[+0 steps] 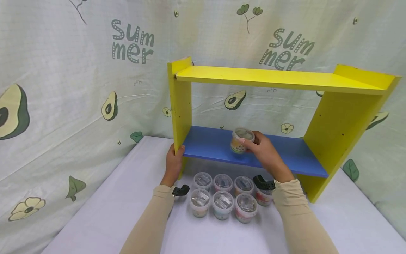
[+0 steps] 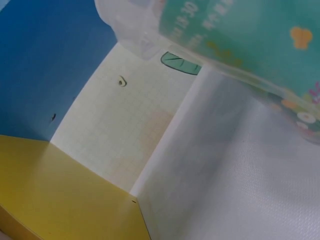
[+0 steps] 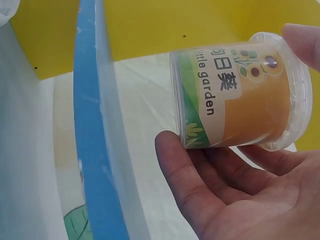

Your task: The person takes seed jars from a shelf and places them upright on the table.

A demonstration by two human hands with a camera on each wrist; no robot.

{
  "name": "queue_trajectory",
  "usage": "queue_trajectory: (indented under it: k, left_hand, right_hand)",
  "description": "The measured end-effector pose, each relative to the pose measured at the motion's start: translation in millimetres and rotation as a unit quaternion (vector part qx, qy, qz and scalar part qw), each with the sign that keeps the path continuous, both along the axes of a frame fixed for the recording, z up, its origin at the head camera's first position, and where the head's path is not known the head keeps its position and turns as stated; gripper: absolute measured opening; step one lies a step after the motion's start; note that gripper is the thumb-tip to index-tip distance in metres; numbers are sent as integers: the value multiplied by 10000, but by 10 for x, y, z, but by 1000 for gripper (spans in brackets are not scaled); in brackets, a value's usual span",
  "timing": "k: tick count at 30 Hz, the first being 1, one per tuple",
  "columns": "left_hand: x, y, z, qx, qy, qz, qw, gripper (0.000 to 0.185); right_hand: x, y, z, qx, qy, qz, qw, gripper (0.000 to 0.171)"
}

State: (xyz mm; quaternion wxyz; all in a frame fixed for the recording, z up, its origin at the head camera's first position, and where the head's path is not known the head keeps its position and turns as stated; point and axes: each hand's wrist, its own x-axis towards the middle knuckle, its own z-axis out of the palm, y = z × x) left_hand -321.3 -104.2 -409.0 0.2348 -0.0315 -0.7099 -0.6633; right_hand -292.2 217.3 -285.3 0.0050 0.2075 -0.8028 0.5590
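Yellow shelf post point(image 1: 180, 106) beside left hand point(image 1: 173, 163); tubs point(image 1: 222, 204) below.

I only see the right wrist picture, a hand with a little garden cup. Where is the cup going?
Observer: In the head view the right hand holds the cup just over the blue shelf of a yellow rack.
Operator: What is the other hand doing?
Observer: The left hand grips the rack's left side panel.
Operator: Are there more cups?
Observer: Yes, seven more cups stand on the white table below the shelf, in two rows.
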Motion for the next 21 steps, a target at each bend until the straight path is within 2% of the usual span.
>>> queue_trajectory:
  k: [6,12,14,19,21]
  left_hand:
    - [29,-11,40,-101,-93,-73,9999,49]
    - [279,62,278,-221,-64,-87,9997,46]
    - [223,55,217,-166,-28,-97,9998,47]
    - [-20,1,-19,25,125,-65,9999,50]
    - [-20,-4,-18,29,142,-40,9999,50]
  right_hand:
    - [86,101,-43,-50,26,-49,10000,68]
    - [210,170,-85,-79,49,-160,9998,65]
    - [256,196,-99,-121,79,-181,9997,65]
    - [341,270,-125,-41,176,-259,9995,63]
    - [375,294,-127,32,205,-279,9994,63]
